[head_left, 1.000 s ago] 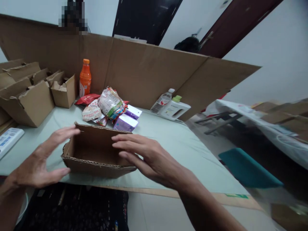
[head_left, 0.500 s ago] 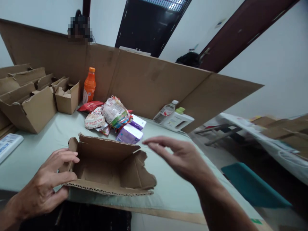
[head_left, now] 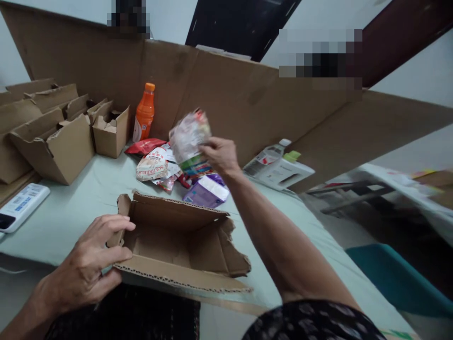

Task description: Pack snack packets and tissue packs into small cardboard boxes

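An open cardboard box (head_left: pixel 177 236) with torn edges sits near the table's front, nothing inside it. My left hand (head_left: pixel 95 255) grips its left end, fingers over the rim and thumb along the near side. Beyond the box, my right hand (head_left: pixel 221 153) pinches the right edge of a clear and colourful snack bag (head_left: pixel 191 141), blurred by motion and tilted above the pile. Under and beside that bag lie a cream snack packet (head_left: pixel 152 165), a red packet (head_left: pixel 145 145) and purple-and-white packs (head_left: pixel 207 191).
Several cardboard boxes (head_left: pixel 56 146) stand at the left, with a white device (head_left: pixel 23 208) before them. An orange bottle (head_left: pixel 144 113) stands by the cardboard partition (head_left: pixel 226 89). A clear bottle (head_left: pixel 267 156) and a white jug (head_left: pixel 286 172) are at right. Two people are behind the partition.
My right hand has reached forward from beside the box and taken hold of the snack bag, lifting it partly off the pile. My left hand keeps its grip on the box.
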Available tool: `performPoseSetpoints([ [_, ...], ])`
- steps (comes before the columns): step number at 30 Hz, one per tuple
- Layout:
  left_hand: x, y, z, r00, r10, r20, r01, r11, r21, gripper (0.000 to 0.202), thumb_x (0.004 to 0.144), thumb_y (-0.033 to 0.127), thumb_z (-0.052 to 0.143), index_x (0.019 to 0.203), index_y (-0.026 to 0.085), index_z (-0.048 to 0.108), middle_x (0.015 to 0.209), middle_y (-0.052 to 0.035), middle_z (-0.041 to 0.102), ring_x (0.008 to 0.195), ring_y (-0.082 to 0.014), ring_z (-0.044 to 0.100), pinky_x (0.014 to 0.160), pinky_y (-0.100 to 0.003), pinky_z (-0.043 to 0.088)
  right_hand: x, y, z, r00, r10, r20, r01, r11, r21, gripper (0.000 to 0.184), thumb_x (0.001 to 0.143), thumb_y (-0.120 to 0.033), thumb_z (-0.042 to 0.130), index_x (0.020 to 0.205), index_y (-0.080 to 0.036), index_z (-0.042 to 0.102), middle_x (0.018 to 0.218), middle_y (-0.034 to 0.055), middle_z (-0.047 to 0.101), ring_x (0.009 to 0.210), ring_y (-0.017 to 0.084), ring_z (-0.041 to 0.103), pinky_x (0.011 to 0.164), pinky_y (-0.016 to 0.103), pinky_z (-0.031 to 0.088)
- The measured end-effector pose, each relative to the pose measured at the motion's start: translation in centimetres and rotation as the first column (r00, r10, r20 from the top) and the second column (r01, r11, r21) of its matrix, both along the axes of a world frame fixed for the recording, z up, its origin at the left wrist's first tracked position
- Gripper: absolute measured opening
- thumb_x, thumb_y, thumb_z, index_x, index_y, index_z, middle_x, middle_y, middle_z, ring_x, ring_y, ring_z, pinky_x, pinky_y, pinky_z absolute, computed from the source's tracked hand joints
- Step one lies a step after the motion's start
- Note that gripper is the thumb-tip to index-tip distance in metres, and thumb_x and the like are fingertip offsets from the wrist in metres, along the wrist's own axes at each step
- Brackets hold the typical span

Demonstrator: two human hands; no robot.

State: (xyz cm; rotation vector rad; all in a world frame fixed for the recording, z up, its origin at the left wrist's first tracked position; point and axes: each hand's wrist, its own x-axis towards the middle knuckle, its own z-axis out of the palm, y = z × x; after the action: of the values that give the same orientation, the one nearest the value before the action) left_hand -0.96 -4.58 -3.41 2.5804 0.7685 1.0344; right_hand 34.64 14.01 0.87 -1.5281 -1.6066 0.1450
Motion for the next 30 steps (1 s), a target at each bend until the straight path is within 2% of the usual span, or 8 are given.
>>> performPoseSetpoints([
  [5, 0.1, 0.3, -0.3, 1.000, 0.016, 0.016, -0.016, 1.000, -0.016, 0.031, 0.085, 0.000, 0.050, 0.097, 0.021, 0.070, 0.140, -0.0081, 0.057, 0.135, -0.0257, 0.053, 0.113, -0.045, 0.049, -0.7, -11.3, 4.4, 0.902, 0.168, -0.398, 0.079, 0.841, 0.535, 0.015, 0.069, -0.035, 0.082, 0.072, -0.027, 0.069, 0.075, 0.0006, 0.069, 0.067, 0.020, 0.060, 0.064, 0.039, 0.054],
  [8, 0.2, 0.2, -0.3, 0.999, 0.045, 0.014, -0.045, 0.999, -0.031, 0.028, 0.088, 0.005, 0.050, 0.094, 0.021, 0.072, 0.140, -0.0085, 0.058, 0.130, -0.0265, 0.057, 0.109, -0.046, 0.053, -1.7, -18.4, 5.0, 0.969, 0.122, -0.215, 0.002, 0.865, 0.501, 0.021, 0.078, -0.031, 0.083, 0.063, -0.028, 0.068, 0.057, -0.0043, 0.057, 0.049, 0.016, 0.047, 0.049, 0.033, 0.044],
  [11, 0.4, -0.1, -0.3, 0.996, 0.082, 0.021, -0.082, 0.997, -0.011, 0.027, 0.089, 0.008, 0.052, 0.096, 0.020, 0.075, 0.150, -0.0102, 0.054, 0.132, -0.0290, 0.059, 0.110, -0.048, 0.056, -2.4, -22.1, 4.0, 0.951, 0.193, 0.242, -0.258, 0.926, 0.275, 0.022, 0.096, -0.029, 0.064, 0.078, -0.029, 0.076, 0.067, 0.0010, 0.070, 0.055, 0.018, 0.059, 0.053, 0.034, 0.047],
  [15, 0.6, -0.5, -0.5, 0.995, 0.102, 0.013, -0.102, 0.995, 0.000, 0.027, 0.086, 0.005, 0.054, 0.092, 0.019, 0.077, 0.171, -0.0087, 0.030, 0.154, -0.0351, 0.040, 0.121, -0.055, 0.045, -3.6, -21.1, 2.7, 0.635, 0.466, 0.615, -0.454, 0.870, -0.191, 0.035, 0.099, -0.014, 0.045, 0.092, -0.024, 0.078, 0.084, 0.0073, 0.078, 0.072, 0.019, 0.068, 0.065, 0.032, 0.047],
  [20, 0.8, -0.4, -0.7, 0.998, 0.057, 0.009, -0.057, 0.998, 0.003, 0.025, 0.088, 0.004, 0.057, 0.094, 0.019, 0.076, 0.173, -0.0080, 0.028, 0.154, -0.0332, 0.040, 0.122, -0.055, 0.044, -6.5, -17.8, 1.2, 0.427, 0.699, 0.574, -0.301, 0.709, -0.638, 0.029, 0.083, 0.001, 0.055, 0.078, -0.021, 0.073, 0.084, 0.0045, 0.079, 0.074, 0.018, 0.070, 0.061, 0.027, 0.044],
  [24, 0.9, -0.2, -0.8, 1.000, 0.008, 0.012, -0.007, 1.000, -0.009, 0.026, 0.089, 0.002, 0.057, 0.100, 0.020, 0.074, 0.174, -0.0078, 0.025, 0.158, -0.0334, 0.031, 0.126, -0.057, 0.038, -6.3, -18.0, 1.5, 0.445, 0.772, 0.454, -0.344, 0.615, -0.709, 0.030, 0.092, -0.009, 0.058, 0.111, -0.021, 0.077, 0.113, 0.0089, 0.080, 0.100, 0.024, 0.075, 0.083, 0.034, 0.057],
  [27, 1.0, 0.0, -1.3, 0.996, -0.036, 0.076, 0.036, 0.999, 0.003, 0.031, 0.089, -0.002, 0.057, 0.106, 0.021, 0.070, 0.174, -0.0068, 0.023, 0.159, -0.0327, 0.031, 0.125, -0.057, 0.041, -4.4, -18.4, 2.0, 0.577, 0.664, 0.476, -0.392, 0.736, -0.551, 0.049, 0.097, -0.022, 0.061, 0.146, -0.016, 0.060, 0.159, 0.0176, 0.053, 0.140, 0.030, 0.057, 0.111, 0.045, 0.052],
  [30, 1.2, 0.3, -1.8, 0.983, -0.109, 0.150, 0.110, 0.994, 0.001, 0.038, 0.086, -0.004, 0.059, 0.110, 0.023, 0.068, 0.177, -0.0043, 0.016, 0.159, -0.0348, 0.030, 0.118, -0.057, 0.050, -2.8, -17.2, 1.6, 0.647, 0.576, 0.500, -0.353, 0.807, -0.473, 0.052, 0.100, -0.024, 0.055, 0.152, -0.018, 0.053, 0.168, 0.0161, 0.040, 0.151, 0.030, 0.046, 0.118, 0.049, 0.047],
])
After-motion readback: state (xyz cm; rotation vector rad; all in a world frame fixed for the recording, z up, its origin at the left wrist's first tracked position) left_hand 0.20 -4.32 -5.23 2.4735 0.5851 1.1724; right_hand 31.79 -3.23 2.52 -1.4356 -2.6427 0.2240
